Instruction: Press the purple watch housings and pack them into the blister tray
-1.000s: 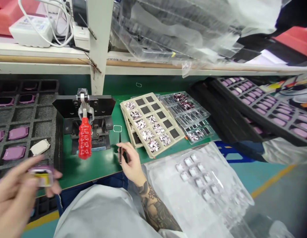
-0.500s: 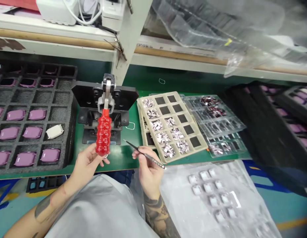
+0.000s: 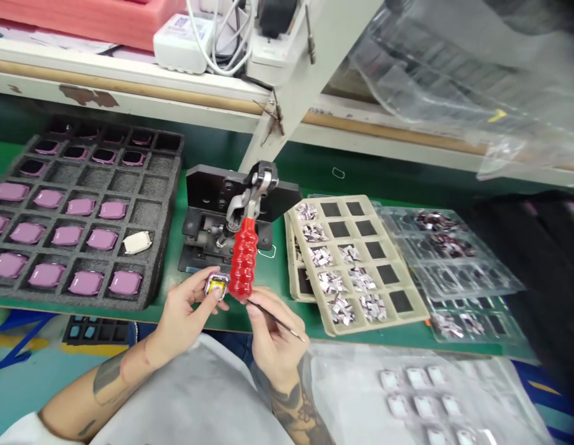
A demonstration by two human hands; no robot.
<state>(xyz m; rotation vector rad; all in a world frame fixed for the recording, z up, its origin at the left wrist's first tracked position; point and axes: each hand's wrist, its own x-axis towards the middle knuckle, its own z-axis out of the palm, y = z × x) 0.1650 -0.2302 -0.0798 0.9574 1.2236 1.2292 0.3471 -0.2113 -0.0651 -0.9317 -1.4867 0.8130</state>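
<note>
Green bench [image 3: 212,324]; left hand [image 3: 185,315] pinching watch case [image 3: 216,286], right hand [image 3: 272,337] gripping tweezers [image 3: 277,320], tip hidden behind red handle [image 3: 243,259].

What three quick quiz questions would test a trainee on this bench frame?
1. True or false: the left hand holds a small part with a yellow middle.
2. What does the right hand hold? A) tweezers B) a screwdriver C) a brush
3. What colour is the one odd part among the purple ones in the black foam tray?

Key: 1 true. 2 A. 3 white.
</note>
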